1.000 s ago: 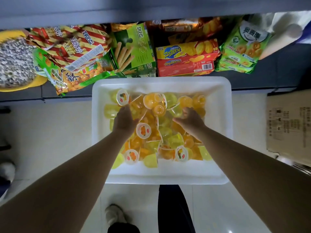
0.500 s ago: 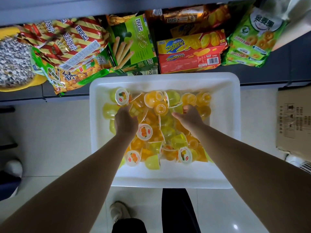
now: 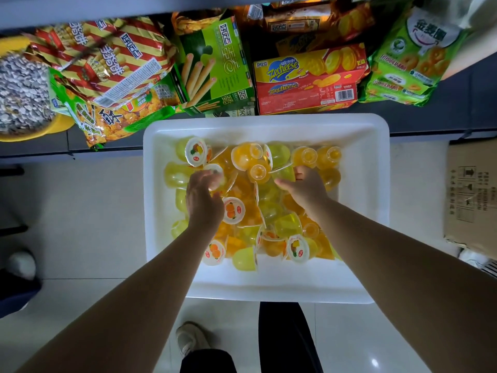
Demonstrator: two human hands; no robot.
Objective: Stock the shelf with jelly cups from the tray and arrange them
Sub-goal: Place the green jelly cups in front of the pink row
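Here, seen from above by a head-worn camera, a white tray (image 3: 371, 211) sits at the centre, holding a loose heap of jelly cups (image 3: 252, 216) in yellow, orange and pale green; some lie on their sides, some show round printed lids. Both bare forearms reach in from 6 o'clock.

The left hand (image 3: 203, 200) is over the heap's 9 o'clock side, its fingers curled around a small clear cup (image 3: 216, 175) that is blurred; the hold looks like a grip, though the blur hides the fingertips. An orange-lidded cup (image 3: 233, 210) lies just beside this hand at 3 o'clock of it.

The right hand (image 3: 305, 185) is at the heap's 1 o'clock, fingers bent down and closed on a green cup (image 3: 285, 173), thumb pointing toward 9 o'clock.

At 12 o'clock of the tray runs a dark shelf (image 3: 430, 119) crowded with snacks: a red-and-gold striped bag (image 3: 107, 60) at 10 o'clock, a green biscuit-stick box (image 3: 215, 63) at 12, a red and yellow Zecheese box (image 3: 309, 82) at 1, and a green cookie bag (image 3: 411, 57) at 2. A yellow bowl of seeds (image 3: 21, 92) is at 9 o'clock on the shelf. A cardboard box (image 3: 473, 195) stands on the pale tiled floor (image 3: 80, 211) at 3 o'clock. A shoe (image 3: 189, 337) and dark trouser leg (image 3: 285, 337) show at 6 o'clock.
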